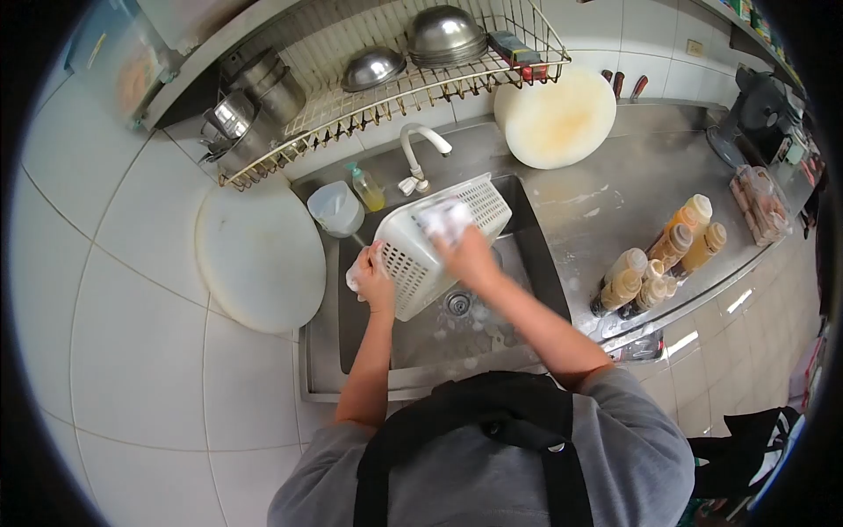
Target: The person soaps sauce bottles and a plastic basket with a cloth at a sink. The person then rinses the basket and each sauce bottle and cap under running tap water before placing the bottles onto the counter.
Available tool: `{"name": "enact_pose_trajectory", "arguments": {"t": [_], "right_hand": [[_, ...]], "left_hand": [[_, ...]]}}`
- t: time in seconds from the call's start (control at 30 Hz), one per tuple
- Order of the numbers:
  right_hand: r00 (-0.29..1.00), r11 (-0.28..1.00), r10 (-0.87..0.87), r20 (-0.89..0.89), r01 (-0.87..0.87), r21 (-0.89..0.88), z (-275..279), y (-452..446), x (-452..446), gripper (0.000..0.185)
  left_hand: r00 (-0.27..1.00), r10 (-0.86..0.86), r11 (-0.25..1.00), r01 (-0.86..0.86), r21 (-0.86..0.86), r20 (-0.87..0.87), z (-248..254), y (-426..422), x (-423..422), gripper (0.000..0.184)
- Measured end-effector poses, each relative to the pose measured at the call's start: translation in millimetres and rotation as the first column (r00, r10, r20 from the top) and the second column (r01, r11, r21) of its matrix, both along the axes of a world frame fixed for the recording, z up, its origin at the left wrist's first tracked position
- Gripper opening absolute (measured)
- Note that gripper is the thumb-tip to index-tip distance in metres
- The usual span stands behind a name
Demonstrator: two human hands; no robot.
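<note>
A white perforated plastic basket (411, 294) is tilted over the sink (544, 263). My left hand (376, 283) is closed around its left end, with white suds on the fingers. My right hand (471, 261) presses a foamy white scrubber (446, 220) against the basket's side. Motion blur and lather hide whether it is a sponge or a cloth. Beneath the basket, the drain (457, 303) shows among patches of foam on the sink floor.
Behind the sink stand a faucet (413, 158), a soap bottle (369, 189) and a white tub (335, 209). Round cutting boards (259, 255) (558, 119) lean on both sides. Several sauce bottles (622, 290) stand right. A wire rack (395, 105) hangs above.
</note>
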State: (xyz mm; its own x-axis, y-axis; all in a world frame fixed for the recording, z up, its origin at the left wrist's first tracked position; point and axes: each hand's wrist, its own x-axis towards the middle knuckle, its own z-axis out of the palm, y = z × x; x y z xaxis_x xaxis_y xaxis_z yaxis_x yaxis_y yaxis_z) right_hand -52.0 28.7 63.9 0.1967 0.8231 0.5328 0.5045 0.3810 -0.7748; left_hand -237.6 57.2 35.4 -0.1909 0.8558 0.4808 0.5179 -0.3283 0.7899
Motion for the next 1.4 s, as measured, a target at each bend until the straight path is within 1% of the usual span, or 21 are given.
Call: {"name": "enact_pose_trajectory", "arguments": {"t": [0.1,0.17,0.23,0.27,0.3,0.33,0.4,0.47,0.53,0.6,0.67,0.73,0.8,0.93,0.97,1.1,1.13,1.17,1.2,1.33,1.4], "right_hand": [[0.999,0.989,0.036,-0.036,-0.031,0.144,25.2,-11.2,-10.1,0.038],[0.995,0.945,-0.028,-0.091,-0.003,-0.327,15.5,22.9,40.3,0.035],[0.987,0.99,-0.108,-0.123,0.096,-0.099,-39.4,66.0,98.7,0.038],[0.931,0.959,-0.234,-0.279,0.174,-0.224,-49.4,69.8,105.9,0.042],[0.849,0.947,-0.061,-0.526,-0.118,-0.3,-13.7,47.2,107.6,0.047],[0.848,0.947,-0.059,-0.527,-0.12,-0.299,-28.0,55.1,115.2,0.047],[0.588,0.919,0.009,-0.809,-0.324,-0.225,-53.8,69.3,133.3,0.05],[0.606,0.9,-0.077,-0.791,-0.299,-0.317,-67.0,64.8,139.6,0.052],[0.56,0.899,0.128,-0.819,-0.415,-0.143,-73.4,55.1,145.1,0.05],[0.52,0.908,0.108,-0.847,-0.399,-0.129,-82.5,50.5,147.7,0.047],[0.248,0.978,-0.032,-0.968,-0.191,-0.081,-106.4,56.9,147.2,0.044],[0.28,0.997,-0.018,-0.96,-0.067,-0.038,-112.1,58.6,127.8,0.046],[0.716,0.935,-0.352,-0.603,0.296,-0.194,-112.8,46.2,90.9,0.053],[0.965,0.99,-0.141,-0.22,0.138,-0.029,-133.2,5.0,8.6,0.056],[0.942,0.999,-0.033,-0.334,0.031,-0.011,-113.1,-20.3,-10.0,0.056],[0.999,0.98,-0.038,-0.029,0.043,0.192,-79.1,-52.8,-33.6,0.052],[0.972,0.961,-0.01,0.234,-0.055,0.27,-62.9,-51.4,-32.4,0.052],[0.876,0.933,-0.009,0.481,-0.166,0.319,-50.4,-47.5,-31.0,0.053],[0.877,0.935,-0.008,0.481,-0.164,0.315,-42.0,-41.5,-34.4,0.053],[0.885,0.971,-0.001,0.466,-0.111,0.213,5.0,-19.7,-54.7,0.048],[0.933,0.931,-0.089,0.349,-0.047,0.363,30.4,-5.0,-50.7,0.037]], "left_hand": [[0.955,-0.036,0.999,0.023,0.049,0.294,-3.8,8.3,-4.9,0.034],[0.982,0.034,0.989,-0.06,0.138,0.184,9.8,-4.3,-13.3,0.037],[0.952,0.019,0.998,-0.039,0.057,0.306,23.6,-15.8,-20.8,0.038],[0.907,0.004,1.0,0.002,-0.014,0.421,27.4,-17.7,-22.9,0.038],[0.915,-0.009,1.0,0.006,0.009,0.404,20.4,-16.4,-24.9,0.043],[0.915,-0.008,1.0,0.005,0.009,0.403,20.7,-18.6,-23.2,0.043],[0.667,-0.023,0.993,0.104,-0.062,0.745,21.6,-22.1,-15.8,0.051],[0.565,-0.02,0.981,0.171,-0.094,0.825,13.5,-17.6,-20.3,0.057],[0.449,-0.001,0.964,0.239,-0.119,0.893,2.2,-15.6,-24.0,0.063],[0.406,0.006,0.918,0.361,-0.166,0.914,-9.1,-14.1,-26.6,0.061],[0.34,0.025,0.895,0.411,-0.173,0.94,-25.8,-14.4,-24.5,0.059],[0.276,0.053,0.867,0.463,-0.181,0.96,-47.3,-6.8,-20.0,0.057],[0.225,0.073,0.863,0.474,-0.175,0.972,-55.7,-3.2,-6.7,0.054],[0.291,-0.024,0.944,0.321,-0.074,0.956,-24.5,-10.3,21.1,0.052],[0.285,0.015,0.949,0.299,-0.103,0.958,-10.6,-9.8,19.9,0.049],[0.354,-0.029,0.937,0.334,-0.097,0.935,-2.4,-6.9,5.1,0.044],[0.355,-0.023,0.939,0.329,-0.101,0.935,-10.9,-7.3,2.4,0.044],[0.521,-0.101,0.935,0.341,-0.099,0.848,-21.4,-7.9,1.8,0.043],[0.665,-0.177,0.929,0.357,-0.101,0.726,-28.7,-10.1,4.5,0.042],[0.662,-0.225,0.948,0.318,0.003,0.715,15.0,-27.5,25.1,0.038],[0.77,-0.191,0.948,0.305,-0.087,0.609,28.4,-42.2,22.7,0.036]]}}
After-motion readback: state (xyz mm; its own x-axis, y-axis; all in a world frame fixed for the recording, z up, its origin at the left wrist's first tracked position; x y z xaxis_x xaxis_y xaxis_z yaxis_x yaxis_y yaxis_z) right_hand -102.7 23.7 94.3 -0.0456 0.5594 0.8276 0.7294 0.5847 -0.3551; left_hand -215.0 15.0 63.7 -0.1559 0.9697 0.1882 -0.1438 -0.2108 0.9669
